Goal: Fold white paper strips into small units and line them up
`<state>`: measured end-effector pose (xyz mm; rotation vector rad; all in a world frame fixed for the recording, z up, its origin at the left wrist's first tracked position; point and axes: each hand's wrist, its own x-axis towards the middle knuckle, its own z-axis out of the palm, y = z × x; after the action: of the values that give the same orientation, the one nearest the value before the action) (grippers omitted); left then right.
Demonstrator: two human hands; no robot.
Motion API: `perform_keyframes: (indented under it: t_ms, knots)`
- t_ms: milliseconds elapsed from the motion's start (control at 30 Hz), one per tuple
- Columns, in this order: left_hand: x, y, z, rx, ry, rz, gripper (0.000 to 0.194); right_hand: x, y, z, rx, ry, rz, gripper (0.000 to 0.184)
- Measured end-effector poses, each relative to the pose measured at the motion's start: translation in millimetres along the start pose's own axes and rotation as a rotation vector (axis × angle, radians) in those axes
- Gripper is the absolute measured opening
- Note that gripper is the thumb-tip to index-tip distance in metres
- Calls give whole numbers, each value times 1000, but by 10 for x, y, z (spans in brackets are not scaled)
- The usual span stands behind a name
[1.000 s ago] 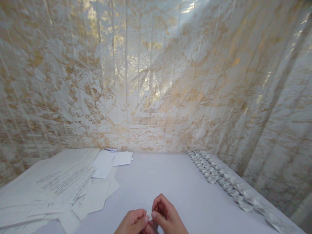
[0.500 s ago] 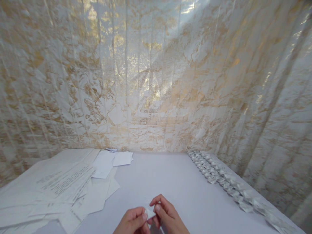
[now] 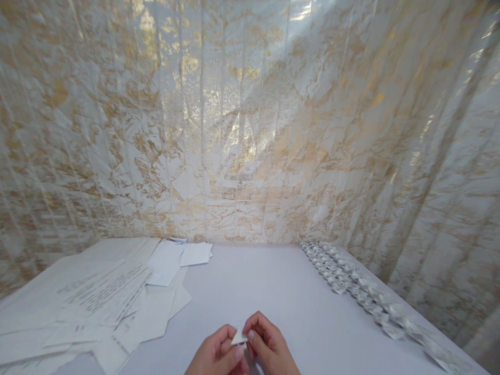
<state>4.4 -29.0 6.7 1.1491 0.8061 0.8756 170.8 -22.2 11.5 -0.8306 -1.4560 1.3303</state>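
Observation:
A small folded piece of white paper is held up between my two hands, low in the middle of the view. My left hand has its fingers closed at the paper's left and lower side. On the other side, the thumb and fingers of my right hand pinch the paper's right edge. The paper shows a pointed, triangle-like shape. Its lower part is partly hidden by my fingers.
Printed and blank paper sheets overlap across the left of the white table. Small blank paper pieces lie at the back. Rows of folded paper pieces run along the right edge. A patterned gold-and-white curtain hangs behind.
The folded paper has been turned in my fingers and now points upward. My left hand has shifted slightly right and up, and my right fingers have closed onto the paper.

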Motion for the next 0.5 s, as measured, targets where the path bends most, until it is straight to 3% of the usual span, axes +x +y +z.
perform_keyframes:
  t_ms: [200,500]
  knots:
    - [-114,206,17,290,65,193,52,-36,9,9,-227,-97,-106,49]
    - [-139,283,31,633,73,160,35,-64,-50,24,-437,-169,-67,33]
